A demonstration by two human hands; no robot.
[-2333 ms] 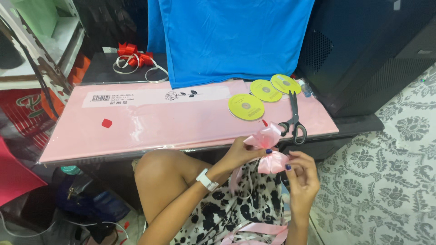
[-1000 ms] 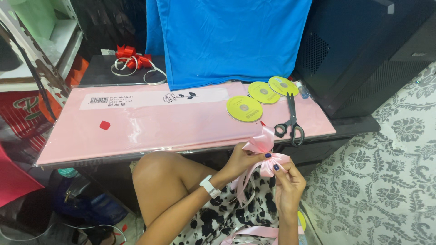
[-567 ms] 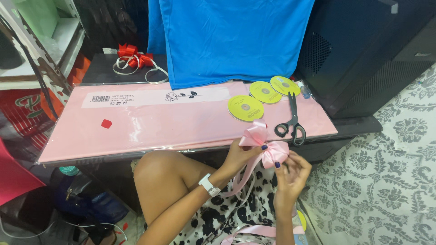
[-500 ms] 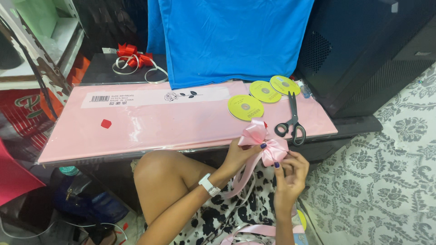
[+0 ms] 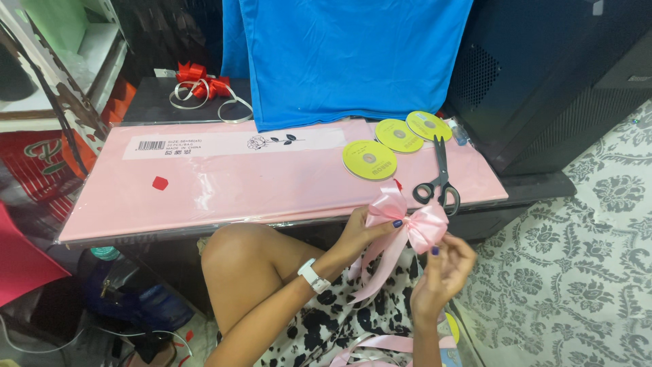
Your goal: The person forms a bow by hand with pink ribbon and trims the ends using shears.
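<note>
The left hand (image 5: pixel 363 231) pinches the knot of a pink ribbon bow (image 5: pixel 407 221), held just in front of the tabletop (image 5: pixel 224 197) edge. The right hand (image 5: pixel 445 268) touches the bow's right loop with loosely spread fingers. Black scissors (image 5: pixel 438 180) lie near, beside three yellow ribbon spools (image 5: pixel 369 160).

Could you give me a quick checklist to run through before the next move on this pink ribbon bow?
1. Left hand pinches the bow at its knot: ok.
2. Right hand is at the right loop, fingers spread beside it: ok; firm grip: cannot tell.
3. Both loops are formed and of like size: ok.
4. Ribbon tails hang free down to the lap, no tangle seen: ok.
5. Scissors lie shut on the pink sheet, close to the hands: ok.
6. Knot is tight: cannot tell, fingers cover it.
</note>
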